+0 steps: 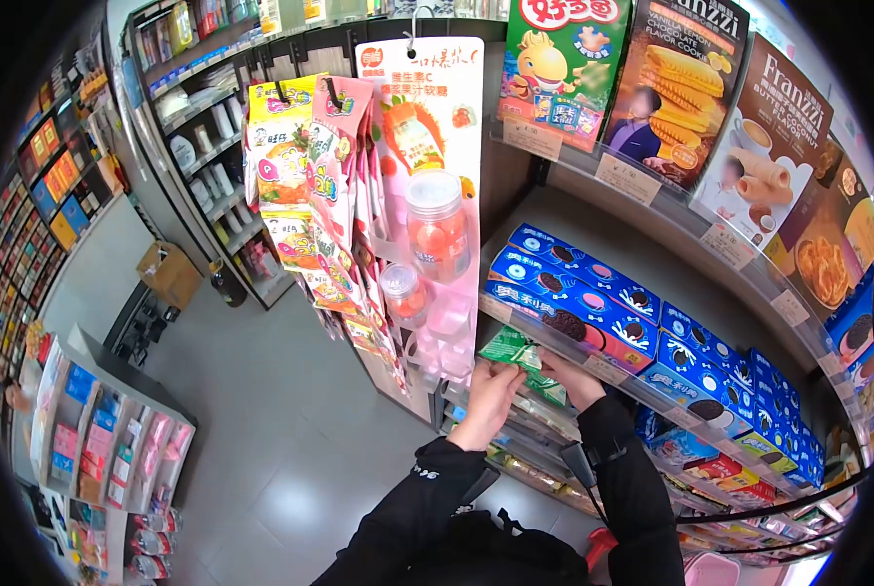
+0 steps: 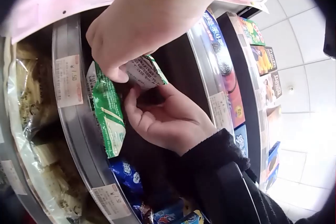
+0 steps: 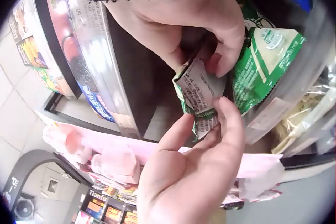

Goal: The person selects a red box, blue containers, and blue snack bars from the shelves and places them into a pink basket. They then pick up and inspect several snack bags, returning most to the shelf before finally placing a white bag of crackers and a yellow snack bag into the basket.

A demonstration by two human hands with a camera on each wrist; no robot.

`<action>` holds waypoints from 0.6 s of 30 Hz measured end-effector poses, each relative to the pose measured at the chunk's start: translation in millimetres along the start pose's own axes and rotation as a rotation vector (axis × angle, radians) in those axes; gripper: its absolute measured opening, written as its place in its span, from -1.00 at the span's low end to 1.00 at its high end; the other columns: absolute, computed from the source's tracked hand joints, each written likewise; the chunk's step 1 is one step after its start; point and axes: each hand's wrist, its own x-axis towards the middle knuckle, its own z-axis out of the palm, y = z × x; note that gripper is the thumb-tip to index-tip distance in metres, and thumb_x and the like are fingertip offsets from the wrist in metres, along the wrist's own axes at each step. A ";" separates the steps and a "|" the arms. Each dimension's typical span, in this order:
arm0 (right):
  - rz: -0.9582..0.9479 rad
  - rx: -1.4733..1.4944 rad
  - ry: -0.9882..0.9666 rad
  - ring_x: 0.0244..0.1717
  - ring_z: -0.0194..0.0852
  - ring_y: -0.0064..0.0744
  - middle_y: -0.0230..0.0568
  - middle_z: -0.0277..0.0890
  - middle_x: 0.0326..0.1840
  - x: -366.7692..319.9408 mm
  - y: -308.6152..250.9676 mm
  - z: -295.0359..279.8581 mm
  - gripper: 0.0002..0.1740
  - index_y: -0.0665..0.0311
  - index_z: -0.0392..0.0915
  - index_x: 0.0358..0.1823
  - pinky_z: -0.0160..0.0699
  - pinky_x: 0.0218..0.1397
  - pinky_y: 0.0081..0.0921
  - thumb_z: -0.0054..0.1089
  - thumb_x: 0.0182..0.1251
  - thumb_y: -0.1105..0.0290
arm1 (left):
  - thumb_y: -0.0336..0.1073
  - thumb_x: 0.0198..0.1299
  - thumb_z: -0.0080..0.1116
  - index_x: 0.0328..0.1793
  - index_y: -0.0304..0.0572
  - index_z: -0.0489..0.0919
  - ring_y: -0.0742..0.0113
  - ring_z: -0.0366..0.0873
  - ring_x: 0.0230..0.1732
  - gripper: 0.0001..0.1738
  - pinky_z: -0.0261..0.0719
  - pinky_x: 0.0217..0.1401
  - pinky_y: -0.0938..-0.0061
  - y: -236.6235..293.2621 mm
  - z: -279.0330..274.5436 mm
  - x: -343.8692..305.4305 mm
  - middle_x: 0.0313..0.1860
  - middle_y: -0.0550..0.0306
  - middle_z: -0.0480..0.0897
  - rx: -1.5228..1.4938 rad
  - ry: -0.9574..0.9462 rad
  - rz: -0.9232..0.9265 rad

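Observation:
Both my hands are at a small green-and-white snack packet (image 3: 197, 95), its printed back showing in the right wrist view. My left hand (image 1: 490, 402) pinches one end of it between thumb and fingers. My right hand (image 1: 572, 379) grips the other end, fingers curled over it. A second green packet (image 3: 262, 66) lies on the shelf right beside the hands, behind the clear shelf edge. In the left wrist view that second packet (image 2: 108, 113) leans along the price-tag strip, below my left hand.
Blue cookie boxes (image 1: 574, 327) line the shelf above my hands. Hanging candy bags (image 1: 329, 195) and a pink card with jars (image 1: 437, 230) stand left. Bagged snacks (image 2: 47, 166) fill a lower shelf. Gray floor (image 1: 251, 420) and a display rack (image 1: 105, 430) lie farther left.

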 end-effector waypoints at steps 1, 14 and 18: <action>-0.049 -0.123 0.011 -0.27 0.32 -0.59 -0.37 0.38 -0.26 -0.3 0.5 0.1 -0.68 0.21 0.37 -0.11 0.35 -0.27 -0.61 0.08 0.10 0.29 | -0.60 0.01 -0.14 -0.02 -0.31 0.24 0.32 0.38 -0.10 -0.65 0.34 0.00 0.45 0.9 -0.7 -2.1 -0.13 0.08 0.40 -0.011 -0.012 0.030; -0.359 -0.703 -0.096 -0.23 0.38 -0.08 0.12 0.37 -0.24 -9.3 9.9 19.5 -0.67 0.31 0.30 -0.08 0.32 -0.18 -0.35 -0.16 0.06 0.48 | -0.71 -0.11 -0.21 0.13 -0.33 0.15 0.43 0.19 0.10 -0.43 0.21 -0.03 0.66 6.9 -2.4 -30.2 0.03 0.10 0.23 0.279 -0.003 0.166; -0.584 -0.711 -0.047 -0.26 0.39 -0.20 -0.03 0.40 -0.26 -37.3 15.7 15.5 -0.67 0.32 0.29 -0.07 0.36 -0.20 -0.41 -0.10 0.08 0.46 | -0.64 -0.04 -0.12 0.14 -0.31 0.15 0.26 0.18 0.13 -0.47 0.22 0.08 0.49 8.8 -7.7 -50.1 0.02 0.06 0.26 0.300 -0.074 0.160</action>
